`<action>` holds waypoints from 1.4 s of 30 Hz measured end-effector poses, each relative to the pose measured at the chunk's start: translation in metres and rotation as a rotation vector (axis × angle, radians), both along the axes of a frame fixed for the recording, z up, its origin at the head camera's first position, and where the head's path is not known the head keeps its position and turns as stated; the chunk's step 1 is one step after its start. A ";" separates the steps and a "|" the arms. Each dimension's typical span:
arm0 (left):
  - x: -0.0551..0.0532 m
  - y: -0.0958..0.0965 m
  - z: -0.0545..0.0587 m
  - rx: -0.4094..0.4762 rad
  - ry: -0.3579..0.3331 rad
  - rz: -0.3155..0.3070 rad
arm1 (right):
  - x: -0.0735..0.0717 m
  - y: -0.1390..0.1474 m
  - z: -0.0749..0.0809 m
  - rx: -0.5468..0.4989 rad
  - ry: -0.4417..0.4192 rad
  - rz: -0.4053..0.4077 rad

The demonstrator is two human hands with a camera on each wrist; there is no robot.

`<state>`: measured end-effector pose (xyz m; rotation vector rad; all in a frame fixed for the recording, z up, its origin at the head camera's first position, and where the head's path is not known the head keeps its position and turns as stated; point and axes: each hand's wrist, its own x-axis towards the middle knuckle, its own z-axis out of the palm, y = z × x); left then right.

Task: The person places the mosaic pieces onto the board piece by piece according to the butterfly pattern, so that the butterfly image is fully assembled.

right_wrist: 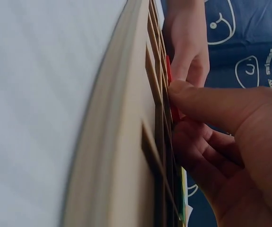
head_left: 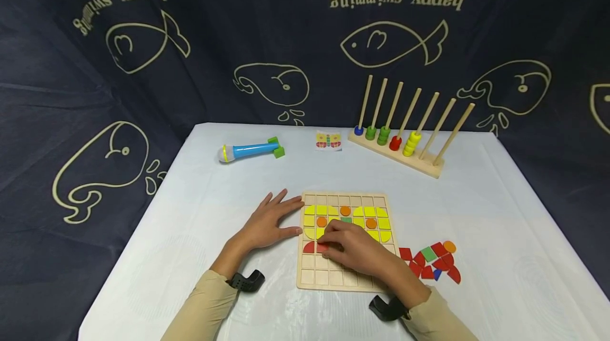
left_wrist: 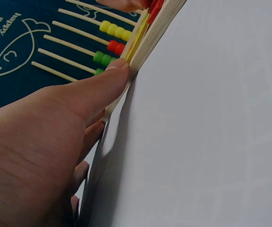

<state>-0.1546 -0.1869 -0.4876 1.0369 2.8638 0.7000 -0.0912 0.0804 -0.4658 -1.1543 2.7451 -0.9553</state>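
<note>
A wooden grid board (head_left: 350, 279) lies on the white table, its upper cells filled with yellow tiles (head_left: 383, 223), orange discs (head_left: 370, 223) and a green square (head_left: 346, 220). My left hand (head_left: 270, 224) has its fingers spread, thumb and fingertips touching the board's left edge. Over the board, my right hand (head_left: 355, 245) pinches a red tile (head_left: 322, 248) at a cell below the yellow rows; its outline is partly covered by the fingers. Beside that tile sits a red rounded-corner tile (head_left: 309, 247). In the right wrist view, thumb and fingers meet at the red tile (right_wrist: 174, 113).
Loose red, green, blue and orange pieces (head_left: 442, 262) lie right of the board. Toward the back are a toy microphone (head_left: 252, 150) with green ends, a butterfly picture card (head_left: 328, 141) and a peg rack (head_left: 395, 155) with colored beads. A dark printed cloth (head_left: 214, 23) hangs behind.
</note>
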 end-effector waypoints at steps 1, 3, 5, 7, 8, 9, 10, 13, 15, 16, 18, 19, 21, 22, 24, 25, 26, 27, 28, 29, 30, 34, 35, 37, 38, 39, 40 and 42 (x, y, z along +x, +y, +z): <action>0.000 0.000 0.000 0.001 0.001 0.001 | 0.000 0.000 0.000 -0.005 0.005 0.001; -0.001 0.000 0.000 0.003 0.001 0.003 | -0.001 -0.001 0.000 -0.013 0.013 0.000; -0.001 0.000 0.000 0.003 0.001 0.003 | -0.001 -0.001 0.000 -0.013 0.021 -0.003; -0.001 0.000 0.000 0.003 0.002 0.003 | -0.001 -0.001 0.000 -0.014 0.024 -0.002; -0.002 0.000 0.000 0.003 0.004 0.002 | -0.001 0.000 0.000 -0.012 0.024 -0.003; -0.002 0.000 0.000 0.003 0.005 0.003 | -0.001 0.000 0.000 -0.009 0.021 -0.006; -0.002 0.000 0.001 0.005 0.006 0.001 | 0.000 0.001 0.001 -0.005 0.018 -0.013; -0.002 0.001 0.001 0.004 0.008 0.000 | 0.002 0.006 0.004 0.010 0.007 -0.042; -0.001 0.001 0.001 0.001 0.000 0.002 | 0.003 0.011 0.006 0.013 -0.002 -0.065; 0.000 0.000 0.001 0.000 -0.005 0.005 | 0.004 0.014 0.007 0.011 -0.004 -0.076; 0.000 0.000 0.001 -0.006 -0.014 0.008 | 0.006 0.022 0.007 0.002 -0.004 -0.095; 0.001 0.000 0.001 -0.008 -0.018 0.010 | 0.007 0.027 0.007 -0.003 -0.001 -0.105; 0.001 0.000 0.002 -0.006 -0.019 0.009 | 0.008 0.037 0.006 -0.011 0.006 -0.129; 0.001 0.000 0.002 -0.005 -0.018 0.007 | 0.009 0.043 0.005 -0.013 0.010 -0.144; 0.000 0.000 0.001 -0.002 -0.011 0.002 | 0.011 0.054 0.005 -0.021 0.012 -0.170; 0.000 0.000 0.001 0.000 -0.009 0.001 | 0.012 0.060 0.005 -0.024 0.011 -0.183; -0.001 0.000 0.001 0.003 -0.006 0.001 | 0.013 0.066 0.005 -0.027 0.006 -0.199; -0.001 0.000 0.001 0.004 -0.003 0.001 | 0.014 0.071 0.005 -0.029 0.003 -0.214; -0.001 0.000 0.001 0.004 -0.002 0.001 | 0.016 0.077 0.005 -0.034 -0.001 -0.229; -0.001 0.000 0.001 0.005 0.000 0.002 | 0.017 0.083 0.004 -0.036 -0.007 -0.244; -0.001 0.000 0.001 0.003 -0.001 0.001 | 0.019 0.088 0.004 -0.037 -0.010 -0.261; 0.000 0.000 0.000 0.007 -0.014 0.006 | 0.025 0.109 0.001 -0.039 -0.027 -0.308; 0.000 -0.001 -0.001 0.005 -0.018 0.008 | 0.026 0.113 0.001 -0.038 -0.031 -0.320; 0.000 -0.001 -0.001 0.002 -0.024 0.011 | 0.029 0.121 -0.001 -0.030 -0.042 -0.341; 0.000 -0.001 -0.002 -0.002 -0.022 0.011 | 0.030 0.125 -0.002 -0.020 -0.048 -0.354; 0.000 -0.001 -0.002 -0.003 -0.022 0.009 | 0.031 0.128 -0.003 -0.006 -0.052 -0.369; 0.000 -0.001 -0.002 -0.004 -0.024 0.010 | 0.032 0.131 -0.003 0.011 -0.062 -0.389; -0.001 -0.001 -0.002 -0.004 -0.023 0.009 | 0.033 0.135 -0.004 0.041 -0.073 -0.411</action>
